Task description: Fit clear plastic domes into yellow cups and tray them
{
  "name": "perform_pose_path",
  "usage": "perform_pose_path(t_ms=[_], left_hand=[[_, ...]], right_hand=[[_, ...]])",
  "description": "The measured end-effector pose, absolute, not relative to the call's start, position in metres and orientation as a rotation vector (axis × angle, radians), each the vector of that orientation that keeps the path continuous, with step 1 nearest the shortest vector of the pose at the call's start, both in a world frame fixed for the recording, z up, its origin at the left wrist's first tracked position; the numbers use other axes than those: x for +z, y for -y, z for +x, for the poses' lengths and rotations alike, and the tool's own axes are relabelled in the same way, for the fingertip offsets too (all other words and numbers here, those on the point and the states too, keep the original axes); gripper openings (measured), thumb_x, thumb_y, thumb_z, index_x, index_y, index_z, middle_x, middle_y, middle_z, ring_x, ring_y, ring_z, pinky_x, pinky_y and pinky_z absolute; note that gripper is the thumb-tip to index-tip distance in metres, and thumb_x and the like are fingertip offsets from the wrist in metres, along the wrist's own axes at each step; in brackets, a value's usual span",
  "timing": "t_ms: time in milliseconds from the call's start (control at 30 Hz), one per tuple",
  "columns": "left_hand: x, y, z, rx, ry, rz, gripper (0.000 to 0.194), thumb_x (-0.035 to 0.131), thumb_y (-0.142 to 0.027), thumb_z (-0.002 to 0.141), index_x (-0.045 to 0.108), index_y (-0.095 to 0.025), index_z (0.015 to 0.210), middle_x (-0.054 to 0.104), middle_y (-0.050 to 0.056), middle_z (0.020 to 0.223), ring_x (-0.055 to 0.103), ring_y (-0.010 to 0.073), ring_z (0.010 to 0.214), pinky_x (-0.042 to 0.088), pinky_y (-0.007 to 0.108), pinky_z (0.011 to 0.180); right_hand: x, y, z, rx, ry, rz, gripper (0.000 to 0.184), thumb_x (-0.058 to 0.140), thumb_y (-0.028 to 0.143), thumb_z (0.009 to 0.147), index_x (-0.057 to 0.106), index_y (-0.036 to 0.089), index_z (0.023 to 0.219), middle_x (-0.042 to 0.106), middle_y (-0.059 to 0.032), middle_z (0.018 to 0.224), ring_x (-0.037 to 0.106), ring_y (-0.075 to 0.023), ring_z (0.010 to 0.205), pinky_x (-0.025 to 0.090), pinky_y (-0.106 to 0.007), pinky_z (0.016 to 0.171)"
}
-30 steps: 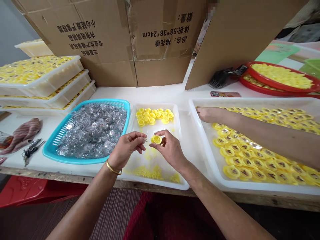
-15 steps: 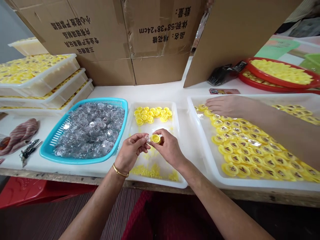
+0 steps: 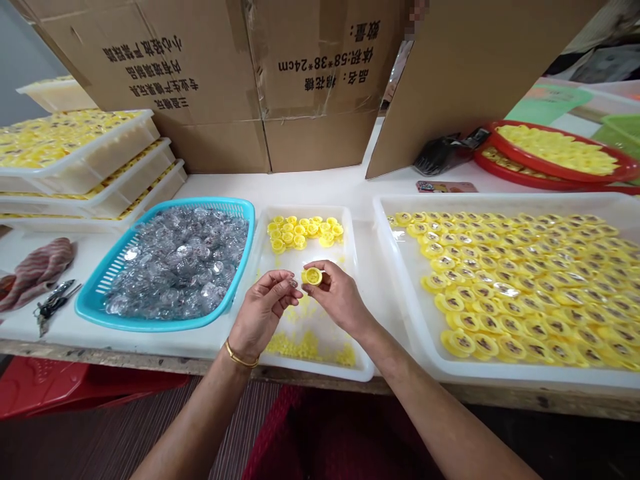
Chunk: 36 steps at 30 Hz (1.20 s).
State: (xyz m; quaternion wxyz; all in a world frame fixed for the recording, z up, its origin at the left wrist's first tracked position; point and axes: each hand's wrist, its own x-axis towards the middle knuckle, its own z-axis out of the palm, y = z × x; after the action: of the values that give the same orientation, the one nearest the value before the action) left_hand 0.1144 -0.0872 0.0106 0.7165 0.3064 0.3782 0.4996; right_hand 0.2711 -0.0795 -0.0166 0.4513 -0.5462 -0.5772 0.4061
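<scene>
My right hand (image 3: 336, 293) pinches a small yellow plastic cup (image 3: 312, 276), its round opening turned towards me. Just left of it, my left hand (image 3: 267, 307) is closed on a small clear plastic cap (image 3: 293, 283), mostly covered by the fingertips. The two pieces are close but apart. Both hands are above a white tray (image 3: 356, 267), where several yellow cups (image 3: 299, 230) sit at the far end and small yellow bits (image 3: 295, 345) lie at the near end. To the left, a blue basket (image 3: 83, 300) holds a heap of clear plastic caps (image 3: 180, 260).
A large white tray (image 3: 400, 293) of yellow pieces with dark centres stands at right. Stacked trays (image 3: 120, 150), a striped cloth (image 3: 45, 270) and keys (image 3: 53, 303) are at left. Cardboard (image 3: 215, 143) walls the back. Red trays (image 3: 555, 177) and a phone-like card (image 3: 447, 187) lie back right.
My left hand brought the clear cap up to the yellow cup, then drew slightly back. A co-worker's arm over the large right tray has left the view.
</scene>
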Motion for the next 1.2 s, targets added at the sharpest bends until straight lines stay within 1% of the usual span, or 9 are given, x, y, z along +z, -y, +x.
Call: perform_pose_path(t_ms=[167, 300, 500, 667, 767, 867, 1000, 1100, 1200], left_hand=[[0.008, 0.088, 0.118, 1.105, -0.848, 0.600, 0.019, 0.076, -0.019, 0.069, 0.065, -0.014, 0.084, 0.067, 0.002, 0.078, 0.067, 0.0117, 0.070, 0.053, 0.019, 0.064], [0.001, 0.090, 0.127, 1.122, -0.847, 0.438, 0.015, 0.076, -0.019, 0.069, 0.065, -0.014, 0.078, 0.067, 0.001, 0.072, 0.067, 0.0104, 0.066, 0.054, 0.016, 0.059], [-0.004, 0.091, 0.147, 1.166, -0.805, 0.286, 0.005, 0.070, -0.014, 0.074, 0.066, -0.014, 0.076, 0.069, 0.002, 0.075, 0.067, 0.0075, 0.066, 0.054, 0.013, 0.058], [-0.005, 0.087, 0.153, 1.192, -0.795, 0.277, 0.005, 0.069, -0.014, 0.074, 0.064, -0.013, 0.073, 0.067, 0.001, 0.069, 0.066, 0.0087, 0.064, 0.053, 0.014, 0.057], [-0.006, 0.084, 0.152, 1.196, -0.827, 0.303, 0.010, 0.072, -0.017, 0.071, 0.064, -0.013, 0.074, 0.067, 0.001, 0.068, 0.067, 0.0097, 0.065, 0.052, 0.016, 0.057], [-0.006, 0.082, 0.150, 1.210, -0.888, 0.366, 0.017, 0.076, -0.021, 0.066, 0.062, -0.013, 0.073, 0.065, 0.000, 0.064, 0.064, 0.0084, 0.061, 0.049, 0.016, 0.055], [-0.005, 0.081, 0.152, 1.264, -0.969, 0.488, 0.025, 0.079, -0.025, 0.061, 0.060, -0.013, 0.072, 0.063, -0.002, 0.061, 0.060, 0.0074, 0.055, 0.045, 0.017, 0.051], [-0.004, 0.080, 0.154, 1.282, -1.046, 0.604, 0.031, 0.080, -0.028, 0.060, 0.059, -0.013, 0.077, 0.064, 0.000, 0.062, 0.062, 0.0108, 0.054, 0.047, 0.021, 0.051], [-0.003, 0.078, 0.156, 1.282, -1.096, 0.690, 0.034, 0.079, -0.030, 0.061, 0.057, -0.013, 0.080, 0.065, 0.000, 0.063, 0.065, 0.0143, 0.055, 0.050, 0.024, 0.051]], right_hand=[[-0.009, 0.081, 0.274, 1.277, 1.265, -1.212, 0.037, 0.065, 0.030, 0.076, 0.055, 0.021, 0.110, 0.067, -0.0029, 0.091, 0.066, -0.0183, 0.088, 0.053, -0.036, 0.083], [-0.008, 0.081, 0.276, 1.416, 1.062, -1.051, 0.034, 0.060, 0.041, 0.082, 0.057, 0.022, 0.110, 0.065, -0.0030, 0.098, 0.067, -0.0179, 0.094, 0.049, -0.040, 0.095], [-0.012, 0.077, 0.277, 1.395, 0.930, -1.060, 0.033, 0.067, 0.041, 0.076, 0.061, 0.021, 0.102, 0.064, -0.0022, 0.097, 0.068, -0.0155, 0.081, 0.053, -0.040, 0.090], [-0.010, 0.076, 0.279, 1.350, 1.006, -1.121, 0.034, 0.068, 0.039, 0.075, 0.065, 0.020, 0.103, 0.066, -0.0023, 0.091, 0.064, -0.0150, 0.084, 0.054, -0.036, 0.084], [-0.008, 0.076, 0.279, 1.419, 0.991, -1.087, 0.038, 0.070, 0.034, 0.073, 0.065, 0.020, 0.108, 0.067, -0.0004, 0.085, 0.064, -0.0134, 0.079, 0.053, -0.036, 0.087], [-0.006, 0.076, 0.277, 1.475, 0.951, -1.070, 0.037, 0.073, 0.032, 0.070, 0.066, 0.019, 0.104, 0.068, 0.0003, 0.083, 0.065, -0.0130, 0.074, 0.053, -0.039, 0.089], [-0.007, 0.076, 0.275, 1.459, 0.941, -1.083, 0.033, 0.069, 0.041, 0.076, 0.066, 0.019, 0.101, 0.067, -0.0004, 0.087, 0.068, -0.0136, 0.075, 0.053, -0.039, 0.089], [-0.009, 0.077, 0.275, 1.408, 1.006, -1.089, 0.034, 0.064, 0.045, 0.080, 0.066, 0.020, 0.103, 0.068, -0.0025, 0.092, 0.068, -0.0163, 0.080, 0.054, -0.039, 0.088], [-0.012, 0.077, 0.275, 1.354, 1.069, -1.087, 0.034, 0.066, 0.043, 0.078, 0.064, 0.019, 0.103, 0.069, -0.0052, 0.101, 0.067, -0.0182, 0.089, 0.054, -0.038, 0.086]])
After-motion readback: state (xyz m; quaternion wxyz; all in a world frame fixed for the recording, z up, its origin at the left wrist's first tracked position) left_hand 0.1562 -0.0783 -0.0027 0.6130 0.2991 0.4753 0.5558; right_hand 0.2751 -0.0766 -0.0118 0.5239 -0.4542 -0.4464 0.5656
